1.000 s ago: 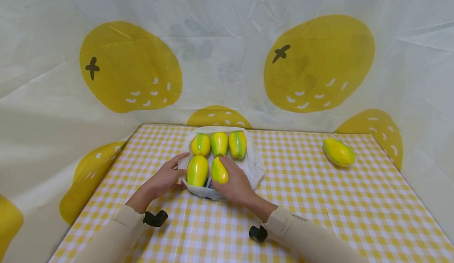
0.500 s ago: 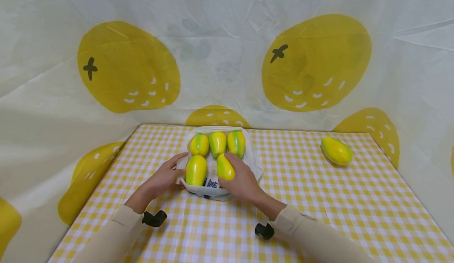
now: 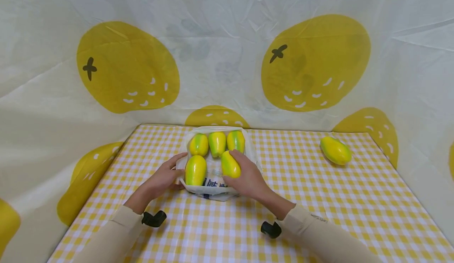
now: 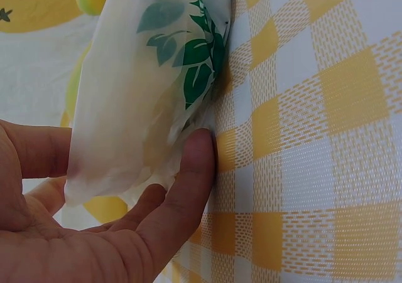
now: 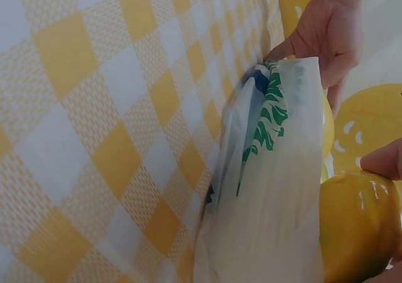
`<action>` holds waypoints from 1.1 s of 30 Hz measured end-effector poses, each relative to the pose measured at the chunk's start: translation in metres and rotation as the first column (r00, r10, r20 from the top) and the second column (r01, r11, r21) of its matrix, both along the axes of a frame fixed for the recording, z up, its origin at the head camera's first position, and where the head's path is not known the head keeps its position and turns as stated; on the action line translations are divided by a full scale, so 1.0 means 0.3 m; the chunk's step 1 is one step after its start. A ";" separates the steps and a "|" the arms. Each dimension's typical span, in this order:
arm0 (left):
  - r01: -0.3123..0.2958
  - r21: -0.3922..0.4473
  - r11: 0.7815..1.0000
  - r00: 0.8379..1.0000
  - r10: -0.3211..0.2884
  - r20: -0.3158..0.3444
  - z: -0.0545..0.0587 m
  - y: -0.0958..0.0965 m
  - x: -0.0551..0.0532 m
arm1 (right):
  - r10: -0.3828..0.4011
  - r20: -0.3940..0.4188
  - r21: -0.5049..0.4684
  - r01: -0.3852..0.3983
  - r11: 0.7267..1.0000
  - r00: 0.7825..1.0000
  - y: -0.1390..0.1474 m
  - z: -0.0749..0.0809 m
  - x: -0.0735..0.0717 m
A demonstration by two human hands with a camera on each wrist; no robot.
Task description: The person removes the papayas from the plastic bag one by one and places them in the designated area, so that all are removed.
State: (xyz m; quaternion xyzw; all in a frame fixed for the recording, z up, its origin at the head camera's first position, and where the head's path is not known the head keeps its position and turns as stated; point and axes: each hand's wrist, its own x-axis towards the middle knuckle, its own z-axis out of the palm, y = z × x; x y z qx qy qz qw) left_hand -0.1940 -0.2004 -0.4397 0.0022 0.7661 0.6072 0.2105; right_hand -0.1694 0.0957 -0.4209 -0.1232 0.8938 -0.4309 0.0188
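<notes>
A white plastic bag (image 3: 213,191) with dark printing and green leaves lies open-mouthed near the table's middle. Inside it, three yellow-green papayas stand in a back row, among them a middle papaya (image 3: 217,144); another papaya (image 3: 195,170) sits front left. My right hand (image 3: 248,176) grips a papaya (image 3: 230,165) within the bag's front right part; in the right wrist view this papaya (image 5: 355,226) shows beside the bag's edge. My left hand (image 3: 164,176) holds the bag's left side, its edge between thumb and fingers in the left wrist view.
Another papaya (image 3: 335,151) lies alone on the checked tablecloth (image 3: 301,184) at the right. A fruit-printed curtain (image 3: 220,66) hangs behind the table and along its sides. Dark wrist pieces (image 3: 154,218) sit below both cuffs.
My right hand has moved right inside the bag with the papaya, widening the gap from the front left papaya and uncovering more print. The left hand stays at the bag's side.
</notes>
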 end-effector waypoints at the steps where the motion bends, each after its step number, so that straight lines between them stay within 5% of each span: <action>1: 0.001 0.000 1.000 1.000 -0.001 0.000 0.000 0.000 0.000 | 0.000 -0.002 0.003 0.000 1.000 1.000 0.003 0.002 -0.001; 21: 0.005 0.000 1.000 1.000 -0.005 -0.003 -0.002 -0.002 -0.001 | 0.054 -0.116 0.014 -0.053 0.998 0.992 0.095 0.039 -0.033; 33: -0.005 -0.009 1.000 1.000 0.005 0.010 -0.003 -0.001 -0.004 | 0.012 -0.111 0.026 -0.009 1.000 0.994 0.163 0.054 -0.048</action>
